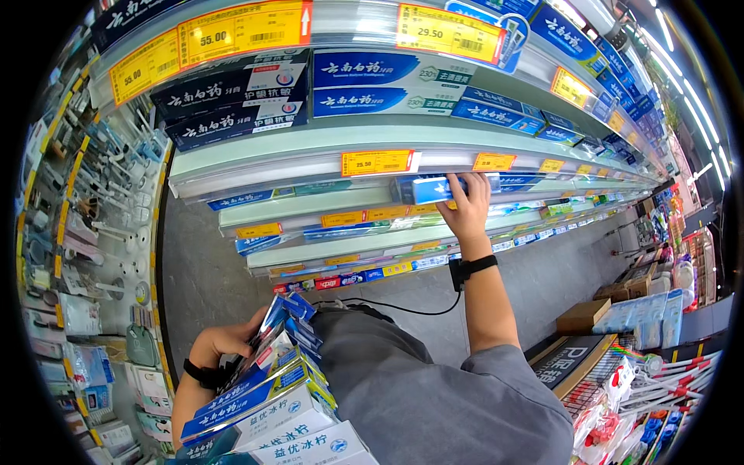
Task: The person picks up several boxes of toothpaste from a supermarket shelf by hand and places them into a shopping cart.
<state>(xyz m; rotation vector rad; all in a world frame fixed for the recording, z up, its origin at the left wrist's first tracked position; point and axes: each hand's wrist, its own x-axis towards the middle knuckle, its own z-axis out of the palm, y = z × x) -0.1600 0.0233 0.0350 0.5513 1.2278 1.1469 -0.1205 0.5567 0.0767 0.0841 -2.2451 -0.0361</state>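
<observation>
My right hand reaches to a middle shelf, its fingers around the end of a blue toothpaste box under the price-tag rail. At the lower left my left hand grips a stack of toothpaste boxes, blue, dark and white ones, held along my left forearm and against my body. Part of that hand is hidden behind the stack. Both wrists wear black straps; a cable runs from the right one. On the shelf above lie blue and white toothpaste boxes and dark blue boxes.
Shelf edges with yellow price tags run across in front. Lower shelves hold more boxes. At left stands a rack of hanging goods. At right are a cardboard box, a black sign and a wire basket. Grey floor shows below.
</observation>
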